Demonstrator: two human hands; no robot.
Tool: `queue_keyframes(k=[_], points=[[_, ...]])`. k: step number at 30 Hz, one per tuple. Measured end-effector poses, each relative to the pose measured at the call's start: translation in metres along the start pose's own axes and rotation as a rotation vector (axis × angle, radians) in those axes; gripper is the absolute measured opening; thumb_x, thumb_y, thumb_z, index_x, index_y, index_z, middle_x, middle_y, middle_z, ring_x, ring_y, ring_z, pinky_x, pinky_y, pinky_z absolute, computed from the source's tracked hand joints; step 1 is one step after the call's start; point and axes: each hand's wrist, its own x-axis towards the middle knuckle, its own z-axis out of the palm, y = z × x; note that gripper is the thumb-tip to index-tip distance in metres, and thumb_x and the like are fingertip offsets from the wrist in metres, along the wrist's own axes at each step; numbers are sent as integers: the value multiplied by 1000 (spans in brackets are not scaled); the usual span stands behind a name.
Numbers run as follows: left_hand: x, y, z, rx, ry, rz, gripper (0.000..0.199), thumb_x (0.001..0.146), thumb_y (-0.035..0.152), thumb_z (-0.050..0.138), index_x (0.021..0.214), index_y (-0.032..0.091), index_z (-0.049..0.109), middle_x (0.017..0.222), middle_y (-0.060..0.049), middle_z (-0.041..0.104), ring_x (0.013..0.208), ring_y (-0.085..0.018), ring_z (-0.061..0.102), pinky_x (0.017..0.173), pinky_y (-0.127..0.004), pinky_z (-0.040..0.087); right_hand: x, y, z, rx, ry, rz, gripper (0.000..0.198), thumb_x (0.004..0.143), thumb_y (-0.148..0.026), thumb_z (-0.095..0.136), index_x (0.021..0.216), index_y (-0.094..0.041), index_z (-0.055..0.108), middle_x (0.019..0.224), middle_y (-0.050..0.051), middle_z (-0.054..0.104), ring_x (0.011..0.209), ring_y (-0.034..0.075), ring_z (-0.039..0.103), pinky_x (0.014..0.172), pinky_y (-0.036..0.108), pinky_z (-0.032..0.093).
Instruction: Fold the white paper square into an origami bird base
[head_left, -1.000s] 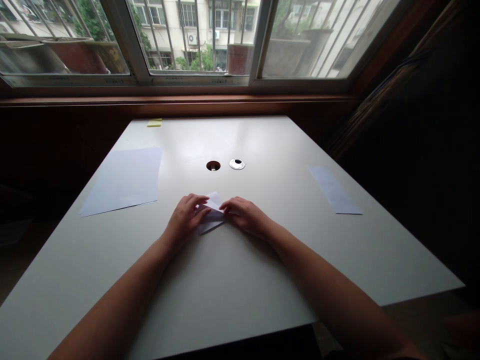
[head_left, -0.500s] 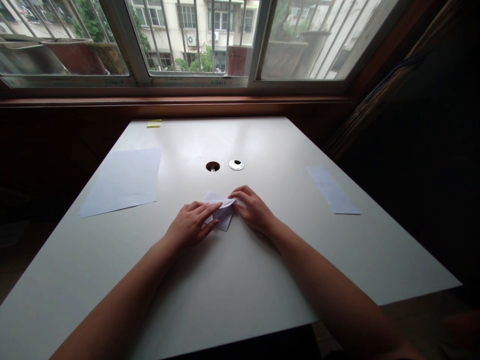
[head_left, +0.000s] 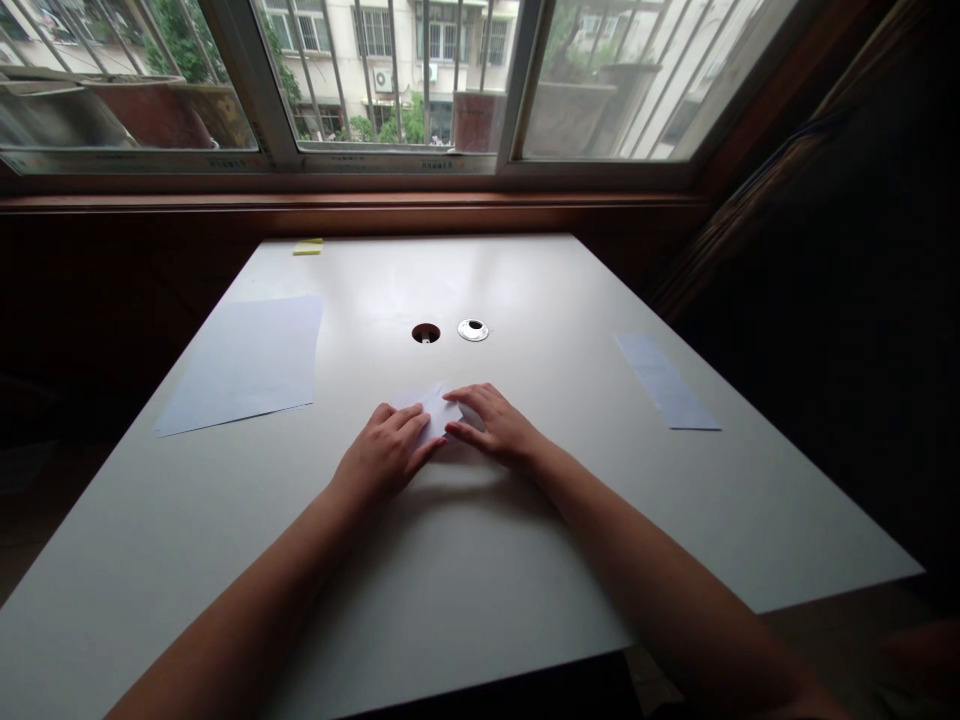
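A small piece of folded white paper [head_left: 437, 410] lies on the table between my two hands, partly covered by them. My left hand [head_left: 384, 445] holds its left side, with the fingers on top and the thumb along the near edge. From the right, my right hand [head_left: 495, 425] grips the other side, its thumb low and its fingertips at the upper part. Layers and creases show in the paper, but its full outline is hidden under the fingers.
The white table [head_left: 465, 580] carries a large sheet of paper [head_left: 251, 360] at left and a paper strip [head_left: 666, 383] at right. Beyond my hands are a round cable hole [head_left: 426, 333] and its metal cover [head_left: 473, 330]. A yellow-edged pad [head_left: 308, 247] sits at the far left edge.
The paper has been turned and its raised flap now lies flatter. My right hand has shifted slightly towards me, its thumb nearer my left thumb. My left hand has edged a little to the right.
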Motion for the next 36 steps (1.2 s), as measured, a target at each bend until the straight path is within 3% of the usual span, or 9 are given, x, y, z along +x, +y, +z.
queue_keyframes(k=[3,7,10,15,23,26,29,33,36], points=[[1,5,-3,-5,-14,31,30,101,34,43,110,18,67,114,-10,70,90,-24,60,87,-41,48,0,0,-1,5,-23,15,51,84,-48,70,128,-24,57,123,9,64,117,28,52,103,47,44],[0,6,-6,-48,19,33,27,99,26,44,108,17,68,96,-8,73,83,-23,59,79,-38,50,0,1,-1,36,-13,14,50,80,-27,73,128,-24,57,122,8,65,116,27,53,102,46,46],[-1,0,-5,-92,34,75,22,97,25,49,107,20,68,92,-7,72,85,-22,59,81,-38,51,-2,2,-1,108,-3,48,53,78,-14,68,129,-26,57,117,6,67,113,24,56,99,43,47],[0,-16,2,-129,18,180,21,96,23,51,108,24,68,116,-7,68,113,-24,58,96,-40,49,-3,-3,-4,187,9,126,54,78,-8,66,128,-30,57,106,2,69,105,20,60,97,38,47],[-1,-16,1,-20,-42,162,29,97,36,55,123,27,63,120,-8,62,106,-23,56,93,-41,51,0,0,-4,192,167,222,32,81,-21,73,112,-25,66,92,2,68,93,19,61,87,34,48],[0,-16,1,-14,-20,128,24,96,38,56,114,26,66,117,-8,60,99,-22,55,88,-40,51,0,1,-5,163,112,188,21,80,-32,77,98,-23,70,87,2,67,89,19,58,82,33,47],[0,-19,4,-39,14,71,24,95,40,57,110,22,64,113,-9,59,96,-23,54,87,-40,51,0,1,-5,89,22,112,16,78,-27,79,89,-21,70,85,3,66,88,20,54,80,33,46],[0,-22,7,-114,57,-29,38,93,37,62,126,20,55,109,-8,59,99,-24,52,91,-43,49,-1,2,-3,60,-7,28,19,77,-13,76,95,-20,72,90,4,67,88,20,52,80,33,48],[0,-22,7,-150,38,-30,29,93,30,62,121,24,61,104,-6,60,96,-23,51,89,-40,48,-2,5,-2,77,7,-15,25,80,-9,72,101,-22,74,95,5,68,90,20,53,82,34,49]])
